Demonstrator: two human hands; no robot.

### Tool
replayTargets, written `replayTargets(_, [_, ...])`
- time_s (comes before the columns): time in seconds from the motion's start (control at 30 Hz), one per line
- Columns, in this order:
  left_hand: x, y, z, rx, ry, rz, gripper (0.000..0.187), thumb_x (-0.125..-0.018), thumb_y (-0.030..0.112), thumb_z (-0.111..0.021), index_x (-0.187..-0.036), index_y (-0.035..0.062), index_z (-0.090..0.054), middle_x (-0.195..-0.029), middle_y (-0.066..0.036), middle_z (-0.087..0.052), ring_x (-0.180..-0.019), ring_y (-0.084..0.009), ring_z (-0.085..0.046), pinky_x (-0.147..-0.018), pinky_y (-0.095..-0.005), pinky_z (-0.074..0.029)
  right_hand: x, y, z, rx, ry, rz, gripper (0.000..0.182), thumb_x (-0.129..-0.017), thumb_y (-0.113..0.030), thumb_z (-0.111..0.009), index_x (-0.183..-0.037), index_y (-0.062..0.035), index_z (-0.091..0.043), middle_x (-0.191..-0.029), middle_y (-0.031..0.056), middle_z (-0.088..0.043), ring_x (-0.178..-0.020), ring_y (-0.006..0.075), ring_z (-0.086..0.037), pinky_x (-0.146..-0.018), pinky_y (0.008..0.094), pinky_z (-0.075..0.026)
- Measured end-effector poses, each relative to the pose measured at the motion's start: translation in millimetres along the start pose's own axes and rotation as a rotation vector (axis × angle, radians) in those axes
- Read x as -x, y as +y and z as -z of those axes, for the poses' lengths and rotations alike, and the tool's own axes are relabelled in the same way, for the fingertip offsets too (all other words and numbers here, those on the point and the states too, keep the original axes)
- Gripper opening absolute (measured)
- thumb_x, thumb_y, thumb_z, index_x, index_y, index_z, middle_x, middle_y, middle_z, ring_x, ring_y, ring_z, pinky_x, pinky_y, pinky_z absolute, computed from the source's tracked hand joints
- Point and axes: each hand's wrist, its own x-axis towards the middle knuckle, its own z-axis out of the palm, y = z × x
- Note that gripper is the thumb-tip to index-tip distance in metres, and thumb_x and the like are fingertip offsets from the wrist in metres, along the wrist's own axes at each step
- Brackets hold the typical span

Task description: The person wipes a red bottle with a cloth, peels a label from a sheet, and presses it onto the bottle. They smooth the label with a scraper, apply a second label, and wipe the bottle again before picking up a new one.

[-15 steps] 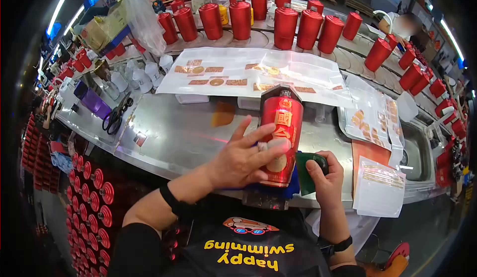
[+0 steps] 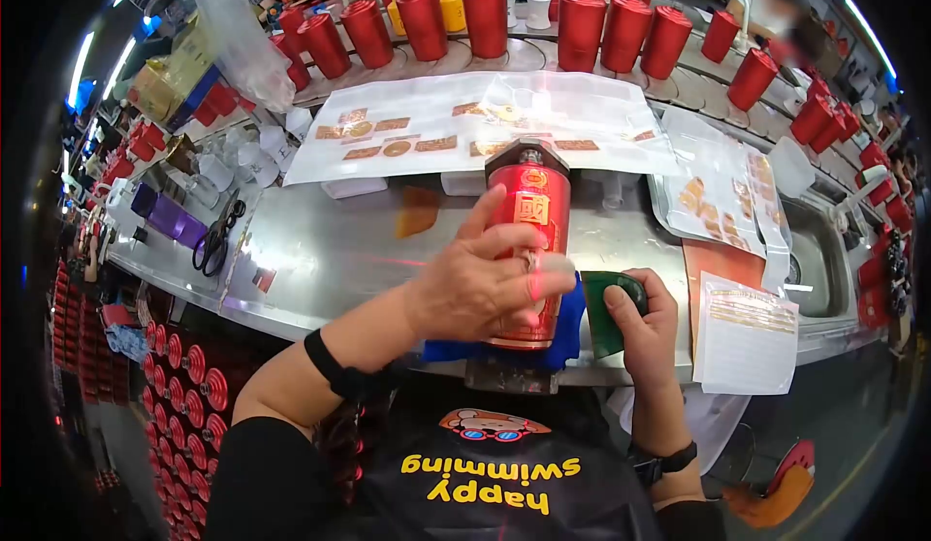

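A red bottle [image 2: 535, 213] with gold characters lies tilted in front of me, its far end against a dark angular holder [image 2: 529, 150]. Under its near end is a blue cloth [image 2: 570, 323]. My left hand [image 2: 475, 284] spans the bottle's front from the left with fingers apart, covering the lower characters; pale covers show on some fingertips. Beside the bottle on the right, my right hand [image 2: 652, 328] grips a green flat scraper [image 2: 603, 313] by its dark rounded handle, thumb on top. The scraper's blade points left, near the bottle's side.
White sheets with gold labels [image 2: 417, 105] lie behind the bottle. Several red bottles [image 2: 485, 17] line the conveyor beyond. Black scissors [image 2: 215, 242] and a purple container [image 2: 175, 216] are at left. A tray [image 2: 669, 213], a paper pad [image 2: 745, 337] and a sink [image 2: 819, 279] stand right.
The view has shifted slightly. My left hand now covers more of the bottle's front, hiding the round emblem and lower character seen before. My right hand keeps hold of the scraper.
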Motion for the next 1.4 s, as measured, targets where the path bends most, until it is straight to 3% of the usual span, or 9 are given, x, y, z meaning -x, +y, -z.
replayTargets(0.2, [21,52,1,-0.080,-0.070,0.206,0.065,-0.081,0.050,-0.069,-0.137,0.0191,-0.055,-0.132,-0.006,-0.060,-0.132,-0.0301,-0.044,-0.121,-0.0572,-0.009,-3,-3,-7,-0.126,0.058,-0.091,0.018,-0.094,-0.017,-0.069,-0.099,-0.0021,-0.060,-0.081,-0.0025,-0.061,-0.072,0.0033,-0.053,-0.064,0.0200,-0.045])
replayTargets(0.23, [22,56,-5,-0.141,-0.071,0.299,0.085,-0.075,0.047,-0.076,-0.147,0.0133,-0.045,-0.145,-0.015,-0.049,-0.139,-0.0382,-0.038,-0.120,-0.0575,-0.010,-6,0,-11,-0.153,0.046,-0.081,0.018,-0.094,-0.018,-0.069,-0.099,-0.0027,-0.060,-0.081,-0.0026,-0.061,-0.072,0.0033,-0.053,-0.064,0.0201,-0.045])
replayTargets(0.37, [33,60,-16,-0.155,0.045,0.411,0.091,-0.076,0.037,-0.079,-0.147,-0.0023,-0.038,-0.148,-0.028,-0.040,-0.137,-0.0426,-0.041,-0.118,-0.0582,-0.014,-10,1,-33,0.033,-0.065,0.036,0.019,-0.094,-0.020,-0.068,-0.096,-0.0030,-0.060,-0.078,-0.0017,-0.061,-0.072,0.0055,-0.054,-0.064,0.0233,-0.045])
replayTargets(0.47, [48,58,-19,-0.060,0.124,0.466,0.093,-0.080,0.039,-0.078,-0.149,-0.0048,-0.033,-0.144,-0.029,-0.044,-0.134,-0.0446,-0.044,-0.117,-0.0585,-0.017,-17,17,-21,0.307,0.103,0.120,0.020,-0.095,-0.021,-0.068,-0.095,-0.0023,-0.060,-0.075,-0.0006,-0.061,-0.072,0.0056,-0.055,-0.063,0.0239,-0.045])
replayTargets(0.6, [56,56,-32,0.009,0.195,0.487,0.099,-0.080,0.042,-0.077,-0.150,-0.0067,-0.027,-0.126,-0.024,-0.058,-0.117,-0.0401,-0.057,-0.113,-0.0616,-0.024,-4,-9,-42,-0.188,-0.017,0.008,0.022,-0.094,-0.021,-0.069,-0.095,-0.0010,-0.060,-0.074,-0.0007,-0.061,-0.070,0.0050,-0.054,-0.062,0.0229,-0.045])
replayTargets(0.67, [54,57,-32,0.016,0.201,0.490,0.098,-0.081,0.042,-0.076,-0.150,-0.0074,-0.026,-0.119,-0.022,-0.061,-0.112,-0.0397,-0.060,-0.112,-0.0618,-0.025,-6,-8,-46,0.033,-0.043,0.070,0.022,-0.094,-0.021,-0.069,-0.096,-0.0011,-0.060,-0.075,-0.0017,-0.060,-0.069,0.0046,-0.051,-0.061,0.0223,-0.044])
replayTargets(1.03, [62,56,-42,0.117,0.271,0.503,0.096,-0.086,0.041,-0.072,-0.150,-0.0088,-0.023,-0.132,-0.025,-0.054,-0.118,-0.0420,-0.056,-0.113,-0.0612,-0.023,-7,27,-22,0.128,0.059,0.021,0.022,-0.096,-0.022,-0.068,-0.091,-0.0027,-0.059,-0.076,-0.0031,-0.059,-0.067,0.0044,-0.049,-0.060,0.0217,-0.043])
replayTargets(1.13, [66,53,-48,0.140,0.270,0.527,0.094,-0.088,0.042,-0.069,-0.151,-0.0091,-0.021,-0.136,-0.027,-0.051,-0.121,-0.0435,-0.054,-0.114,-0.0607,-0.022,-2,4,-32,-0.069,0.108,-0.013,0.020,-0.095,-0.021,-0.068,-0.091,-0.0031,-0.060,-0.076,-0.0025,-0.060,-0.067,0.0047,-0.050,-0.059,0.0223,-0.043])
replayTargets(1.4, [70,54,-46,0.157,0.226,0.547,0.094,-0.091,0.044,-0.065,-0.151,-0.0094,-0.018,-0.144,-0.028,-0.044,-0.129,-0.0445,-0.048,-0.115,-0.0595,-0.020,-5,14,-43,0.045,0.000,0.059,0.026,-0.096,-0.025,-0.068,-0.093,0.0002,-0.060,-0.075,-0.0002,-0.060,-0.070,0.0057,-0.052,-0.062,0.0235,-0.045])
